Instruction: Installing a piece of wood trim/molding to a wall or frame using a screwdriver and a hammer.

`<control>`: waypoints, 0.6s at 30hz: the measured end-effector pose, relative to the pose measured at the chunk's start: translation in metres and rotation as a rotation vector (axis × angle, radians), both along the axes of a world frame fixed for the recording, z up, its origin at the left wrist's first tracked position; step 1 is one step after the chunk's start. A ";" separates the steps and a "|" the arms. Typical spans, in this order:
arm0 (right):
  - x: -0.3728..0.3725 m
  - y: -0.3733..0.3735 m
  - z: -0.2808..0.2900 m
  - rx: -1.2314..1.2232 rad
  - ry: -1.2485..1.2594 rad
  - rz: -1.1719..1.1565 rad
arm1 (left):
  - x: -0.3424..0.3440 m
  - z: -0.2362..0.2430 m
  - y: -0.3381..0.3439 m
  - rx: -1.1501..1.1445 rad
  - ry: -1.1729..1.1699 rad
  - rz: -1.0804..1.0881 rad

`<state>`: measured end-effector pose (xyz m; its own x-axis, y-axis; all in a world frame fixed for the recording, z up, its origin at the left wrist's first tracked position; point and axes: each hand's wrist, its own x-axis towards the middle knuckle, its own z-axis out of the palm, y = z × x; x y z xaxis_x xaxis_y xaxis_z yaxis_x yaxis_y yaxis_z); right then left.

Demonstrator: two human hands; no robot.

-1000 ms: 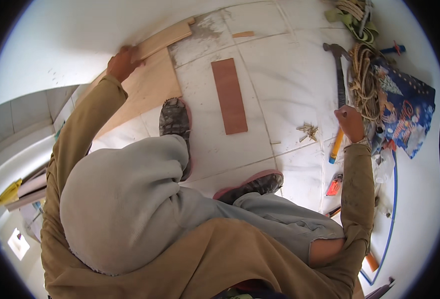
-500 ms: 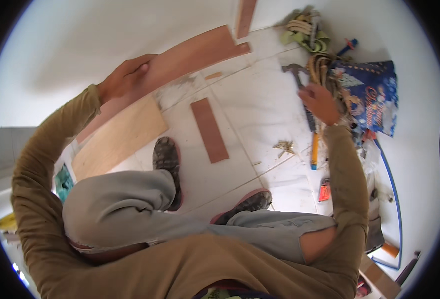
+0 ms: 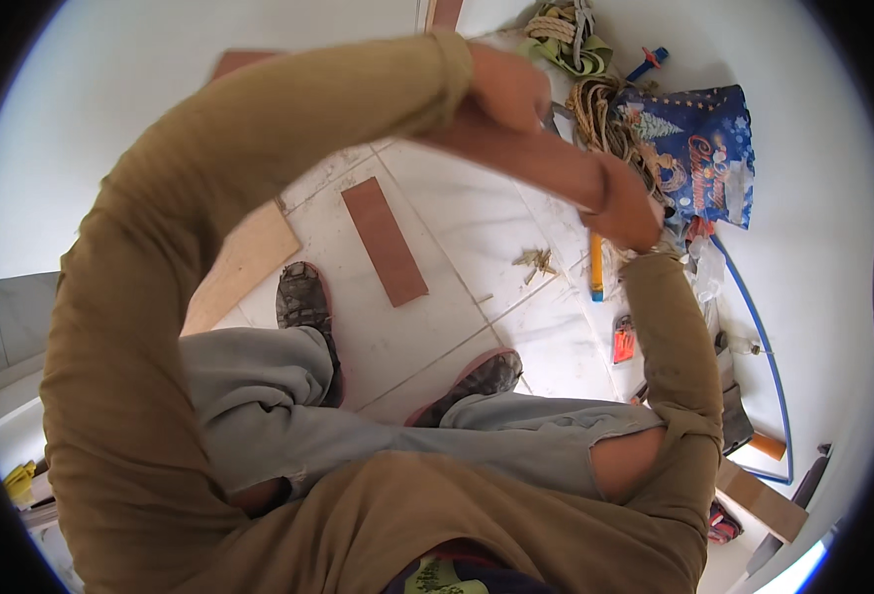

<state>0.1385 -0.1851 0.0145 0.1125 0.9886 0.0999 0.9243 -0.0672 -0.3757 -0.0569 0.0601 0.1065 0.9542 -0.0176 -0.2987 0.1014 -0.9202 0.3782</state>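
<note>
A long reddish-brown wooden board (image 3: 531,158) is raised slantwise in front of me, blurred by motion. My left hand (image 3: 511,89) grips it from above, its arm crossing over and hiding part of the board. My right hand (image 3: 630,208) is closed around the board's right end. A bit of grey metal, perhaps the hammer (image 3: 560,121), shows behind the board between my hands; the rest is hidden. On the tiles below lies a short reddish-brown plank (image 3: 385,241). A pale wooden panel (image 3: 244,262) rests to the left, partly under my left arm.
Screws or nails (image 3: 536,262) are scattered on the tiles. At the right are coiled rope (image 3: 600,109), a blue printed bag (image 3: 704,153), a yellow-and-blue handle (image 3: 597,267), a red-orange item (image 3: 623,339) and a blue hose (image 3: 769,366) along the wall.
My left hand has swung right with the long board, lifting it off the wall side. The right hand has let go of the hammer and taken the board's end.
</note>
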 end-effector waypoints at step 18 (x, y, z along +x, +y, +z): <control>-0.006 -0.039 -0.017 0.074 0.336 -0.477 | 0.071 0.102 0.051 -1.599 -1.103 0.458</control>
